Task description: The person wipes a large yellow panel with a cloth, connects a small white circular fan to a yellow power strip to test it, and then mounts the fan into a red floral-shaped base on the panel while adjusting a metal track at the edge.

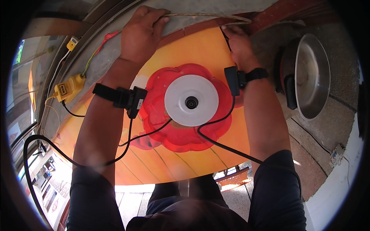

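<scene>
Left hand (142, 32) curled over a pale cord (208, 16) running left-right along the orange tabletop (200, 50) far edge, right hand (239, 42) pinching its other end, red flower-shaped tray (185, 131) with white disc (191, 100) below, yellow plug (69, 87) at left.

We seem to be in a plain home kitchen or utility corner. A rough concrete ledge (115, 46) runs along a window frame, a rice cooker (308, 77) sits open on a speckled stone floor (339, 115), a yellow plug adapter (69, 87) trails wires, and an orange table (185, 154) holds a red flower-shaped tray (181, 134).
</scene>
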A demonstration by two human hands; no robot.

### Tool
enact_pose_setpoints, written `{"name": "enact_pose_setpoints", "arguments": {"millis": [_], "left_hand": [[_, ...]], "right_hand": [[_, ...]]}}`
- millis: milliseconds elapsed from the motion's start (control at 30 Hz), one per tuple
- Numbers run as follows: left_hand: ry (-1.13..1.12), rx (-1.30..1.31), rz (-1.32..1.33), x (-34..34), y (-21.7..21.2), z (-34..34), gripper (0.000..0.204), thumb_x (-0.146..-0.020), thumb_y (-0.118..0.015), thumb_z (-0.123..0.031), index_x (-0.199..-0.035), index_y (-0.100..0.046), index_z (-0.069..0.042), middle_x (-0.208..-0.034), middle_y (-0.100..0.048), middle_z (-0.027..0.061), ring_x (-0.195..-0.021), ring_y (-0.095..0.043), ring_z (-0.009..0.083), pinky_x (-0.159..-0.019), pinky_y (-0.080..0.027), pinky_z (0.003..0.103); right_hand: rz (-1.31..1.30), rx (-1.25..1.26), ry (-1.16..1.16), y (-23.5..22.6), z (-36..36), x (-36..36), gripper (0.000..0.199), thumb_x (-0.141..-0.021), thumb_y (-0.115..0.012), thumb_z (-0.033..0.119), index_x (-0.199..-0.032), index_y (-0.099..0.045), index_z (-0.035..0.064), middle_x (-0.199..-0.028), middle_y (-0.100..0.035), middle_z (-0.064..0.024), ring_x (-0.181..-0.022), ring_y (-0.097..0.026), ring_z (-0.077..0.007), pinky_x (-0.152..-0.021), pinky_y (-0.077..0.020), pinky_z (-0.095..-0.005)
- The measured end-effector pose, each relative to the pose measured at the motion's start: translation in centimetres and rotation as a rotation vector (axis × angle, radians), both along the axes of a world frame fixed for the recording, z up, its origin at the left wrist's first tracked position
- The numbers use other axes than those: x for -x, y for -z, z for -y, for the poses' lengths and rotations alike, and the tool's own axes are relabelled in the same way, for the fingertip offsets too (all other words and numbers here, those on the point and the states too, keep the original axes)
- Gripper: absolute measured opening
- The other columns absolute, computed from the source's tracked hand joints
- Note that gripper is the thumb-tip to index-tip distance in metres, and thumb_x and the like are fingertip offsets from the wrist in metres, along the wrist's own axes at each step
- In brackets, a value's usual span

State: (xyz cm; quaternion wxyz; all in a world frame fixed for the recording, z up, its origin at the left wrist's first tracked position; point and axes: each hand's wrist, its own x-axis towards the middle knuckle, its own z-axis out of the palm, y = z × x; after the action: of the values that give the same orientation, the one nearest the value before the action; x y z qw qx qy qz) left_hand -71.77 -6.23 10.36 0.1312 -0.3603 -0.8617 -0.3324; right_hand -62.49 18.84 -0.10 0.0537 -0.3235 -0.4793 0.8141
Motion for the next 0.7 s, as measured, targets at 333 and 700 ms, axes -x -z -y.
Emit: {"name": "enact_pose_setpoints", "arguments": {"millis": [333, 700], "left_hand": [[0.036, 0.027, 0.018, -0.4, -0.7, -0.2, 0.016, -0.091, -0.067, -0.012, -0.105, -0.073, -0.008, -0.095, -0.066, 0.0089, -0.085, -0.065, 0.0246, -0.073, -0.052, 0.033], [0.037, 0.026, -0.018, -0.2, -0.7, -0.1, 0.014, -0.091, -0.068, -0.012, -0.103, -0.072, -0.007, -0.095, -0.067, 0.0093, -0.086, -0.065, 0.0255, -0.075, -0.052, 0.034]], "right_hand": [[0.037, -0.107, 0.060, -0.1, 0.5, 0.6, 0.014, -0.094, -0.067, 0.012, -0.101, -0.068, 0.0000, -0.092, -0.070, -0.0052, -0.081, -0.066, -0.0178, -0.072, -0.0549, -0.0335], [0.121, 0.006, -0.176, -1.0, 0.0, 0.2, 0.028, -0.098, -0.062, 0.026, -0.112, -0.065, 0.0015, -0.107, -0.068, -0.0087, -0.094, -0.066, -0.0213, -0.080, -0.0550, -0.0380]]}}
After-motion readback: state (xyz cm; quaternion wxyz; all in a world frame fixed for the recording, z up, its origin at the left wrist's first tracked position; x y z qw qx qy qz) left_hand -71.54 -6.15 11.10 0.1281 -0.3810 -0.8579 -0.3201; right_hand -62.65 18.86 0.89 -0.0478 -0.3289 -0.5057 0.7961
